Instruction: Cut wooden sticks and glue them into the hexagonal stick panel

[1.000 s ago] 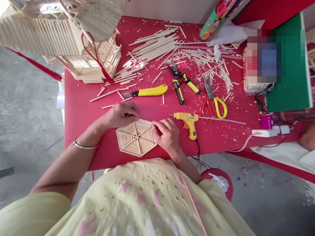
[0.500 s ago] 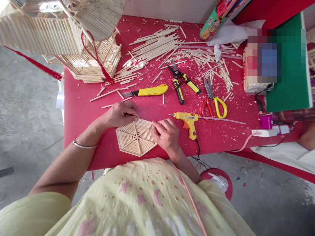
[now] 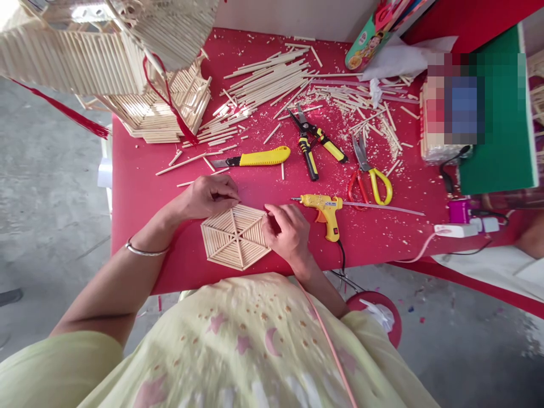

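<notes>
A flat hexagonal panel of pale wooden sticks (image 3: pixel 236 241), with spokes meeting in the middle, lies on the red table near its front edge. At its upper left rim, my left hand (image 3: pixel 210 195) is closed, fingertips pinched against the edge; what lies under them is partly hidden. My right hand (image 3: pixel 289 231) curls at the right corner of the panel, thumb against the edge and a small gap below the raised index finger. Right of that hand lies a yellow glue gun (image 3: pixel 327 212) with a glue stick in its back. A yellow utility knife (image 3: pixel 263 156) lies beyond the hands.
Black-and-yellow pliers (image 3: pixel 312 139) and red-and-yellow-handled scissors (image 3: pixel 366 170) lie farther back. Loose sticks (image 3: pixel 272 79) and shavings cover the rear. A large stick-built structure (image 3: pixel 97 62) with red tassels stands at the left. At the right are a power adapter (image 3: pixel 457 229) and cables.
My right index finger has lifted slightly from the panel's edge, leaving a gap above the thumb. My left hand and the panel have barely moved.
</notes>
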A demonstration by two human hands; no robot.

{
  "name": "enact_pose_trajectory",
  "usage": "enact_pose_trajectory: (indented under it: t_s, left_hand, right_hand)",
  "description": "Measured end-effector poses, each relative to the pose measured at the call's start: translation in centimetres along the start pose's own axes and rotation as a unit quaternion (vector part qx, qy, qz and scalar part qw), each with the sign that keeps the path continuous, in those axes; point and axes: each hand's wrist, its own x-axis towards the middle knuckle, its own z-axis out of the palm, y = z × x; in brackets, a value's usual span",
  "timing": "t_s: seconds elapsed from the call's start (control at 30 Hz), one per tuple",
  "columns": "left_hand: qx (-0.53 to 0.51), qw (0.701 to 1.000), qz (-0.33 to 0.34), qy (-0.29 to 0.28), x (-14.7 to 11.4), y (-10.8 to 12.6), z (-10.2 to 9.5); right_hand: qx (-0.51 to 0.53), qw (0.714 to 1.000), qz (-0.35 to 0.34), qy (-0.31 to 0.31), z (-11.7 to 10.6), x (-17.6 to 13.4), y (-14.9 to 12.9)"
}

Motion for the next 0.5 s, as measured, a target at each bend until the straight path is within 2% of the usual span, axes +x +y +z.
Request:
enact_pose_trajectory:
  t_s: [0.33,0.5]
  left_hand:
    - [0.015,0.998,-0.030,-0.047,0.0,0.8,-1.3]
    - [0.013,0.998,-0.030,-0.049,0.0,0.8,-1.3]
  right_hand:
    - [0.001,1.000,0.001,-0.013,0.0,0.0,0.0]
    - [0.000,1.000,0.013,-0.027,0.0,0.0,0.0]
